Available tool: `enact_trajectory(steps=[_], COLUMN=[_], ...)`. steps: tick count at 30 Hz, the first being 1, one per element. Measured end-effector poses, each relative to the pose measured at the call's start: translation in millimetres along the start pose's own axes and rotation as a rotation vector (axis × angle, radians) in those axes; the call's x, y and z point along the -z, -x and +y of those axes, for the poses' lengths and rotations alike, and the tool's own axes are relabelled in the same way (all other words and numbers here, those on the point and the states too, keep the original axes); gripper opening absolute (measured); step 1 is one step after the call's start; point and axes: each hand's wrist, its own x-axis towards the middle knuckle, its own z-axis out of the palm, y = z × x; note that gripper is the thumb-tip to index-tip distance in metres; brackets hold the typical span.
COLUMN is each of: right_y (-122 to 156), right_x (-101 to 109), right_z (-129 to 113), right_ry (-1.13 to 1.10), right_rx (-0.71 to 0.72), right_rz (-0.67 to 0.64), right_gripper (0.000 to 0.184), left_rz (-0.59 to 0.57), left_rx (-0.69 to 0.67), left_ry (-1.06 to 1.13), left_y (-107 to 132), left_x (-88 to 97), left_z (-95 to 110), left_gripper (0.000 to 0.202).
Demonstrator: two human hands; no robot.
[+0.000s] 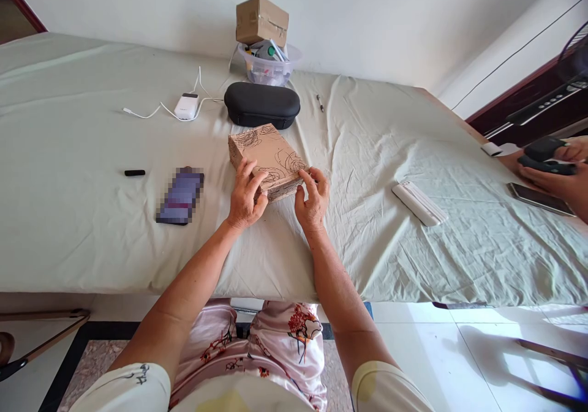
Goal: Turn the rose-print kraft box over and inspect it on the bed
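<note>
A brown cardboard box with black scribbled lines on its top and sides lies on the cloth-covered table in front of me. My left hand holds the box at its near left side, fingers over the top and thumb by the front face. At the near right corner, my right hand grips the box with its fingertips on the top edge and its thumb low at the front. The lid looks closed, and what is inside is hidden. Just behind the box sits a black zip case.
A white power bank with a cable, a small black stick and a blurred phone lie leftward. Behind is a plastic basin under another carton. Rightward are a pen, a white pack and another person's hands.
</note>
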Motion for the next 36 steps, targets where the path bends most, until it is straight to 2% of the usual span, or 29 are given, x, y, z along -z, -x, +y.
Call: enact_trajectory(steps=[4, 7, 12, 16, 19, 22, 28, 31, 36], right_y=[1, 4, 11, 16, 19, 21, 20, 19, 18], right_x=[-2, -6, -14, -19, -22, -25, -25, -24, -23], right_z=[7, 11, 19, 26, 30, 33, 35, 35, 36], right_ry=[-0.014, -0.037, -0.102, -0.154, -0.144, -0.107, -0.059, -0.079, -0.091], right_rx=[0.001, -0.029, -0.190, -0.286, -0.295, -0.284, -0.294, -0.282, -0.272], right_rz=[-0.026, -0.054, -0.128, -0.240, -0.297, -0.312, -0.334, -0.329, -0.335], right_gripper=[0.045, 0.055, 0.076, 0.079, 0.080, 0.078, 0.076, 0.075, 0.074], left_rz=[0.037, 0.078, 0.003, 0.011, -0.013, -0.020, -0.034, -0.102, -0.227], left_rx=[-0.025, -0.047, 0.030, 0.020, 0.060, 0.137, 0.330, 0.394, 0.486], left_ry=[0.023, 0.020, -0.026, -0.029, -0.055, -0.055, 0.050, 0.026, -0.151], left_y=[-1, -2, -2, -3, -2, 0, 5, 3, 2], left_x=[0.0, -0.1, 0.9, 1.4, 0.1, -3.6, -13.1, -11.9, -7.1], left_z=[-1, 1, 3, 3, 3, 1, -12, -15, -11], left_gripper=[0.040, 0.041, 0.042, 0.043, 0.044, 0.055, 0.098, 0.104, 0.108])
